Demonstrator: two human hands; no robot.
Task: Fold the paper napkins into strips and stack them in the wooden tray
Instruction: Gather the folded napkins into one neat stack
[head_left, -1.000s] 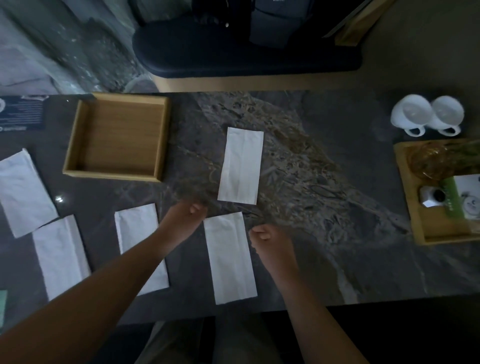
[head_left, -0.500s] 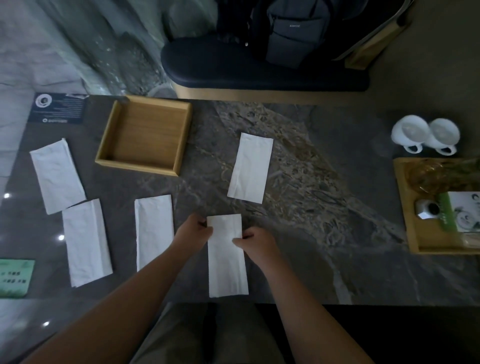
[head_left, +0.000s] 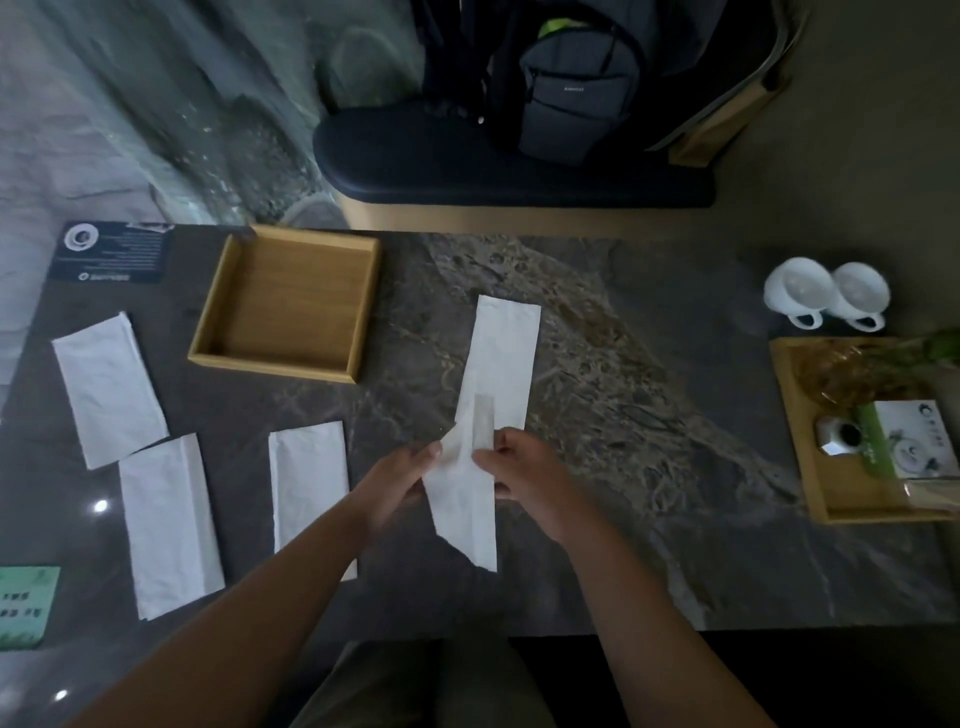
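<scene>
Head view: left hand (head_left: 400, 480) and right hand (head_left: 524, 475) each pinch the held napkin (head_left: 464, 506), fingers clamped on its upper part, table centre. Napkin white, creased lengthwise, top half-folded, lower end hanging slanted. Second napkin (head_left: 504, 358) flat at 12 o'clock, bottom edge hidden behind held one. Wooden tray (head_left: 208, 319) empty at 10 o'clock. Bare marble table (head_left: 649, 441) open toward 3 o'clock

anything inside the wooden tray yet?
No. The wooden tray shows only its bare floor, with no napkins in it. The near wall hides a thin strip of the floor. Both hands hold one napkin above the table.
</scene>
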